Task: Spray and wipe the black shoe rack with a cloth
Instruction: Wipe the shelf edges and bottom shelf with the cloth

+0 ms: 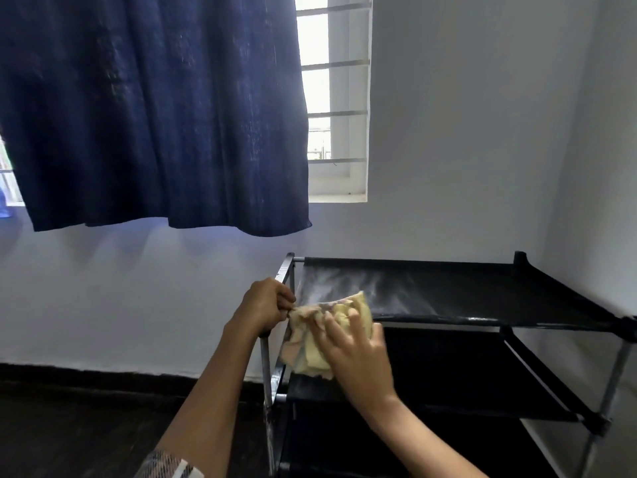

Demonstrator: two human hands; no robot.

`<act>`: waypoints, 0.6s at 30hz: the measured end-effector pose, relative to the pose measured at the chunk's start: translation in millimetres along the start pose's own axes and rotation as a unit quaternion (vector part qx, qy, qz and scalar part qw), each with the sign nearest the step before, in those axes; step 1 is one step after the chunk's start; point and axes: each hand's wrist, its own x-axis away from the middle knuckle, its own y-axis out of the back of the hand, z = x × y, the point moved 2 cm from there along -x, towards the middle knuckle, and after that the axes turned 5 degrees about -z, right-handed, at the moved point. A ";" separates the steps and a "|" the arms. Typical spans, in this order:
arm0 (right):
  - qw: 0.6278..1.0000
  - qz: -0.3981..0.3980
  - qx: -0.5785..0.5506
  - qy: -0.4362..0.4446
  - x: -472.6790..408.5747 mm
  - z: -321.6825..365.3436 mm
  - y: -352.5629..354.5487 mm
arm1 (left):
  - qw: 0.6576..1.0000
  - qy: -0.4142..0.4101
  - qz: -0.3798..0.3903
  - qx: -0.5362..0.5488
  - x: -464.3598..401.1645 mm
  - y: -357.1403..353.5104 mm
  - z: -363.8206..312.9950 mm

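Step in hand: You were in the wiping part of the job; no spray bottle showed anywhere in the head view, and pale streaks lay across the top shelf (448, 291), which I judge to be spray or dust not yet wiped away.
Shoe rack: The black shoe rack (482, 374) stood against the white wall (465, 150) below the window (332, 98), its fabric tiers stacked one over another between metal posts.
Left hand: Your left hand (265, 305) was curled round the rack's left side bar (283, 270) at the top corner, steadying the frame, with its fingertips just beside the cloth's edge.
Right hand: Your right hand (355, 353) lay spread over the cloth, fingers fairly straight, pressing it rather than clenching it.
Cloth: The yellowish cloth (320, 339) was bunched at the front left corner of the top tier, draped over the front rail (482, 322) and hanging a little toward the shelf below.
Next move: It called for drawing the cloth along the streaked top fabric toward the far right end, keeping the left hand's brace so the light frame would not shift.
Left to do: The lower shelves (465, 374) looked still unwiped from here, though they were too dark to be sure.
Surroundings: A dark blue curtain (155, 115) hung over most of the window.
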 end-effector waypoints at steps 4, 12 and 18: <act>0.991 0.022 -0.043 -0.122 30.8 -36.3 -4.0 | 1.000 0.003 -0.002 0.022 -0.6 -1.2 1.3; 0.989 -0.009 -0.095 -0.114 -13.4 9.7 19.0 | 1.000 0.016 -0.006 -0.017 -2.2 0.2 -0.7; 0.996 0.040 -0.038 -0.075 -14.2 19.8 11.5 | 0.999 0.037 -0.004 -0.008 -8.0 -1.9 4.5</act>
